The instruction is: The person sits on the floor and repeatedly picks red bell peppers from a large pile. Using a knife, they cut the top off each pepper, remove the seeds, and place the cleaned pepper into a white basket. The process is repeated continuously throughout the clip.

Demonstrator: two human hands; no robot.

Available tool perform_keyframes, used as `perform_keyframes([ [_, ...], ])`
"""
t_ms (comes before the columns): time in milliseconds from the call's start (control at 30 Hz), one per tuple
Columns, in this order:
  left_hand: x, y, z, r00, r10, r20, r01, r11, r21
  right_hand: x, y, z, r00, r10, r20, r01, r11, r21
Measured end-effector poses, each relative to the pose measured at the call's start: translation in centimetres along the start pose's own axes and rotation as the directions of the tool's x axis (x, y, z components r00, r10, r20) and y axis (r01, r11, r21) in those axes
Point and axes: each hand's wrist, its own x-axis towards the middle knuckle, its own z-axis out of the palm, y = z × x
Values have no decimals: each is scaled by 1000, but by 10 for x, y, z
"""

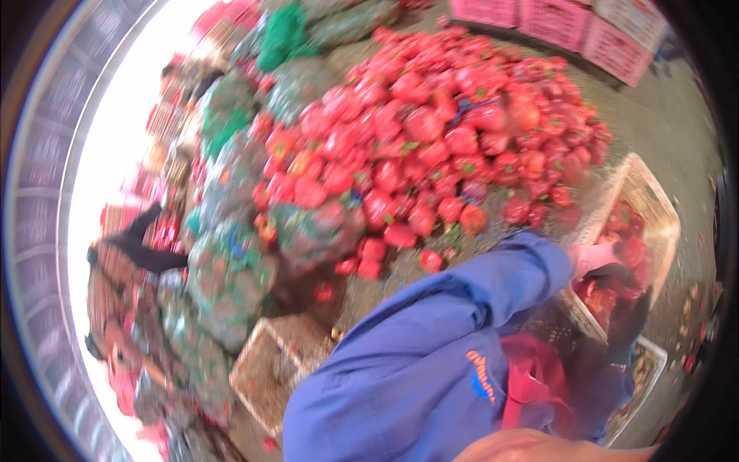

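My left hand [594, 259], in a pink glove with dark parts, reaches from a blue sleeve over a pale plastic crate [667, 231]. At its fingers are blurred red bell peppers [632, 253], and it seems closed around one. Close by, under the dark right sleeve [628, 326], my right hand [626, 294] is a dark blur against more peppers, so its grip is unclear. More red peppers [600, 300] lie inside the crate, partly covered by the hands.
A large heap of red bell peppers [424, 124] spreads over the floor ahead. Filled mesh sacks [228, 277] line the left, near a dirty pale crate [271, 369]. Pink crates [554, 23] stand at the back. Another pale crate [646, 375] is at lower right. A person [124, 323] is at far left.
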Motion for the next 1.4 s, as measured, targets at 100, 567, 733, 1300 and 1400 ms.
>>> perform_keyframes([
  [100, 6, -21, -3, 993, -113, 22, 114, 989, -92, -10, -1, 22, 980, 49, 193, -132, 887, 443],
  [567, 10, -28, -26, 990, -134, 44, 141, 926, -351, -50, -78, 91, 993, 26, 116, -45, 986, 163],
  [733, 15, -47, -22, 986, -161, -53, 126, 905, -406, -55, -50, 64, 992, 110, -66, -82, 941, 328],
  [1300, -5, -24, -6, 956, 92, -278, -89, 996, 21, -25, -3, 19, 983, -148, 108, 168, 961, -221],
  [1400, -11, -11, -6, 941, 75, -331, -45, 994, 98, -12, 6, 14, 848, -412, 332, 518, 518, -681],
])
